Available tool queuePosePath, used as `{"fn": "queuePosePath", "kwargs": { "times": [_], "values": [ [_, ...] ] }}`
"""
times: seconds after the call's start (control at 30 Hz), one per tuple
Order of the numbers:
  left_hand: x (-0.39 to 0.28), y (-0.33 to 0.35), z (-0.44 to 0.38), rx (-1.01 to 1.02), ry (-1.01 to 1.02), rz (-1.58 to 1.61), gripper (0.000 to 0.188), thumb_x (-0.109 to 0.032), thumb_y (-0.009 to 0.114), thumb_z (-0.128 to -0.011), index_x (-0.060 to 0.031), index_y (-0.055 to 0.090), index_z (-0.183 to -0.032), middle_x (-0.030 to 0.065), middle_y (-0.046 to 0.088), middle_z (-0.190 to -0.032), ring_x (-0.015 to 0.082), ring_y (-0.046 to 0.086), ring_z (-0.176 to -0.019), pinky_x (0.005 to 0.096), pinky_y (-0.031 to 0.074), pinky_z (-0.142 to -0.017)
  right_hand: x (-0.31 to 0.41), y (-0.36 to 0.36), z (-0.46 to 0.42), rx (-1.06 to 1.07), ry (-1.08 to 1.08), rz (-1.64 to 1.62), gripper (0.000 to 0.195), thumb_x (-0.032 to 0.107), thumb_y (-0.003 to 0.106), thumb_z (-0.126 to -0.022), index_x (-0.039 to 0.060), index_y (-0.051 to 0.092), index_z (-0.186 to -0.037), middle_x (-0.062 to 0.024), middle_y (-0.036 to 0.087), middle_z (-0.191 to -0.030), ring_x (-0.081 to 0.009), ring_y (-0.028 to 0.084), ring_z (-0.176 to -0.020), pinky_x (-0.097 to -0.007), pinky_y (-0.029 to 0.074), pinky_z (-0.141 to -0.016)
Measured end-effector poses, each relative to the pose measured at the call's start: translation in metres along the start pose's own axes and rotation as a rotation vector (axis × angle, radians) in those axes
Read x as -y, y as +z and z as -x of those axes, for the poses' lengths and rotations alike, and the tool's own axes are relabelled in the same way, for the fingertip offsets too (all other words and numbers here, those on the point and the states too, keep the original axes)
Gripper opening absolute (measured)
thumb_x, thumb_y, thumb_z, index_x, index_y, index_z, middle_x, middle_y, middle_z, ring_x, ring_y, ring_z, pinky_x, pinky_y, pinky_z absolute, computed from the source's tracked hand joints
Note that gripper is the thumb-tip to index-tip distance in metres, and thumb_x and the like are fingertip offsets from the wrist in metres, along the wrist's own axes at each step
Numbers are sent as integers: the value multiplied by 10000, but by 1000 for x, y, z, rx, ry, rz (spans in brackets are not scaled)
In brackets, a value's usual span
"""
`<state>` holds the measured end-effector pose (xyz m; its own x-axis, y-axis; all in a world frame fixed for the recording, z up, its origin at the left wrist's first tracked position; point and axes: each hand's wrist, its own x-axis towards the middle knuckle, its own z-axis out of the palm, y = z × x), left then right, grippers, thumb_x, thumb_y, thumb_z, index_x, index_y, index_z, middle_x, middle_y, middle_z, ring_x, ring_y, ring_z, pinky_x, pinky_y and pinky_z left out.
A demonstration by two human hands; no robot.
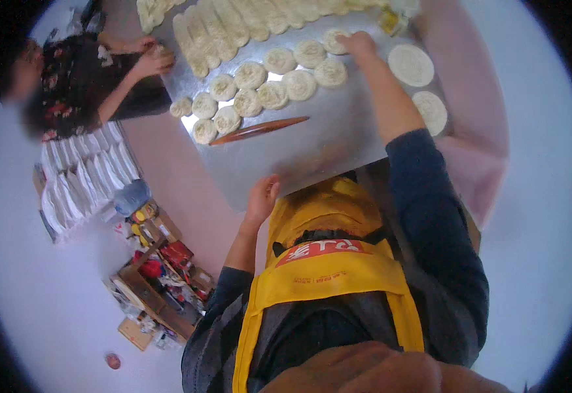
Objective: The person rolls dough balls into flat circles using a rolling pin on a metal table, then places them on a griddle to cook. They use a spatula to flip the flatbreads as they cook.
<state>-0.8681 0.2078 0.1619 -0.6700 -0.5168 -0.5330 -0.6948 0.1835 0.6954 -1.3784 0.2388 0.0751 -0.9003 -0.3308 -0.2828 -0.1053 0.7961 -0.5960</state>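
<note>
My right hand reaches to the far side of the metal table and touches the rightmost round dough piece of the back row. Whether its fingers grip the dough cannot be told. My left hand is at the near edge of the table, fingers slightly bent, with nothing seen in it. Between my hands lies a tapered wooden rolling pin, just in front of two rows of coiled dough rounds. Two flat rolled dough discs lie to the right of my right forearm.
Long dough strips lie side by side at the back. A yellowish container stands at the far right corner. At the left, a co-worker's hands hold something small. White packs and a cluttered wooden shelf stand lower left.
</note>
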Motion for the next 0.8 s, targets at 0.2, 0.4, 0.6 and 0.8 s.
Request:
{"fn": "queuePosePath", "kwargs": {
  "times": [0.2,0.4,0.6,0.8],
  "values": [
    [28,-17,15,-48,-20,53,301,-183,635,-1010,-17,650,-1260,170,727,-1140,280,720,-1001,368,563,-885,21,3,46,-146,-266,207,632,384,798,-770,-41,628,-1206,-238,681,-1170,-400,659,-1090,-469,514,-967],
    [29,-41,22,-109,-23,138,318,-184,634,-1010,-16,639,-1279,177,724,-1160,290,720,-1029,370,561,-894,51,-27,133,-249,-416,109,464,242,742,-853,-51,604,-1186,-263,662,-1173,-427,644,-1087,-506,507,-940],
    [72,-55,19,-122,-66,249,342,-210,616,-1021,-38,624,-1316,178,721,-1141,287,712,-1011,371,560,-873,87,34,312,495,-206,-229,515,210,725,-874,-25,561,-1302,-245,642,-1236,-424,635,-1088,-472,506,-964],
    [67,-72,7,-479,131,-201,364,-184,634,-983,-47,598,-1319,194,661,-1220,360,648,-1116,436,530,-935,80,107,346,257,-737,60,454,157,680,-906,8,559,-1318,-228,565,-1342,-401,563,-1204,-481,478,-1012]
  ]
}}
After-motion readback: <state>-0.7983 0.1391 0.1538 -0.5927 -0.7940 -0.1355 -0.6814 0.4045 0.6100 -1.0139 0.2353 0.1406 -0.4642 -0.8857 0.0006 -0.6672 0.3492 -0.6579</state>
